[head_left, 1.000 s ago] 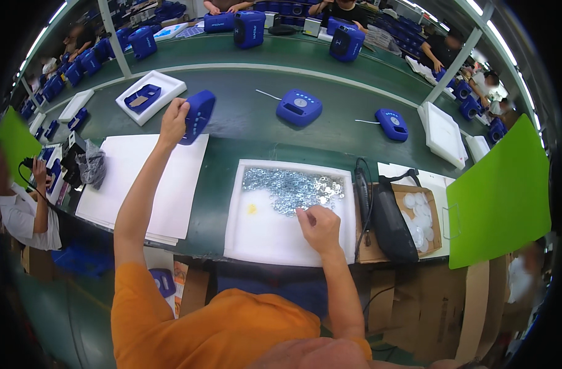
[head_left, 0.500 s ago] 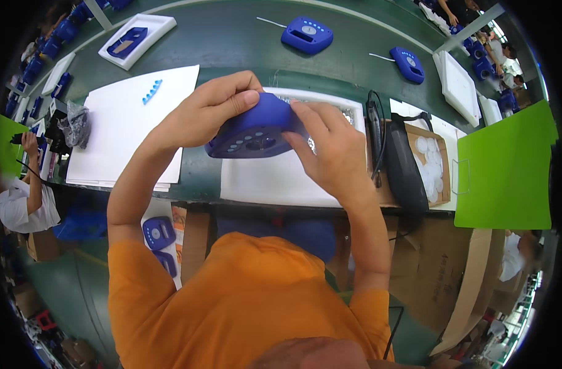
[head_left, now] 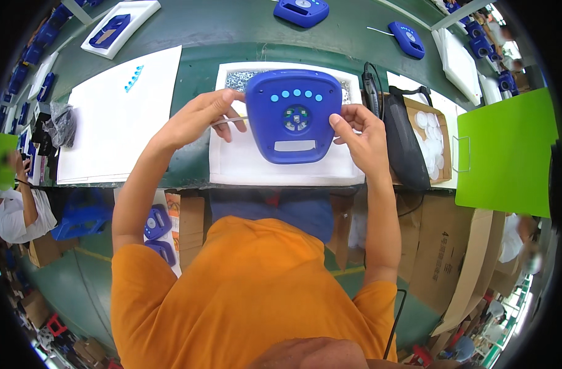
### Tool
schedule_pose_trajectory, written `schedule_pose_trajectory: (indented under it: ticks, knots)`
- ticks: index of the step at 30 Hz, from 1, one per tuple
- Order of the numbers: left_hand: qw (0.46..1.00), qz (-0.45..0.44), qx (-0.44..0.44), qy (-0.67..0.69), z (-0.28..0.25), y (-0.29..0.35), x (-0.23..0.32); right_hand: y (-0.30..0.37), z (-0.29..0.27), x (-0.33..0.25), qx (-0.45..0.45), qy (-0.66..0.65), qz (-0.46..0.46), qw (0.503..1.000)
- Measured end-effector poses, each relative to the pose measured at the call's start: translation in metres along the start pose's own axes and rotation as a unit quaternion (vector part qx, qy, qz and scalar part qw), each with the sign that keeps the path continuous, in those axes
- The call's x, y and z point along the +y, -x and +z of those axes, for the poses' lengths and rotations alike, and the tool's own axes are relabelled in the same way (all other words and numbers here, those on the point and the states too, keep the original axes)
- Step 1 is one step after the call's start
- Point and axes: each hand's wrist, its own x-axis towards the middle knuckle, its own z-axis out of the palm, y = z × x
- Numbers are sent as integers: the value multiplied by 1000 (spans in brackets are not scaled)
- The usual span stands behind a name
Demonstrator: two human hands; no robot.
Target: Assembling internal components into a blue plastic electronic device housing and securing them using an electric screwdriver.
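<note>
A blue plastic device housing (head_left: 265, 132) is held up facing me over a white foam tray (head_left: 222, 166). Its front shows a row of several light-blue buttons (head_left: 296, 93), a round opening with a green circuit part (head_left: 296, 118) and a slot below. My right hand (head_left: 364, 132) pinches its right edge, thumb in front and fingers behind. At the left edge is my left hand (head_left: 210, 117), with fingers curled round a grey cable (head_left: 230, 120) that comes out of the housing's side. Its fingertips near the housing are partly hidden.
Small metal parts (head_left: 241, 80) lie in the tray's far part. White sheets (head_left: 115, 129) with a light-blue button strip (head_left: 134, 79) lie left. To the right are a black pouch (head_left: 407, 141), a box of white discs (head_left: 442, 123) and a green board (head_left: 505, 154). Similar blue devices (head_left: 302, 11) stand beyond.
The blue housing has turned from tilted to facing me, its front now fully visible. My left hand has slid from its top edge to the cable side; my right hand has shifted right and lower.
</note>
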Motion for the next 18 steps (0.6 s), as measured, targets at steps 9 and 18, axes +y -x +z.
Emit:
schedule_pose_trajectory:
  ticks: [9, 18]
  knots:
    - [964, 25, 82, -253, 14, 4, -7, 1, -10, 45, -51, 2, 161, 986]
    - [825, 195, 209, -487, 15, -46, -40, -18, -12, 14, -147, 273, 157, 938]
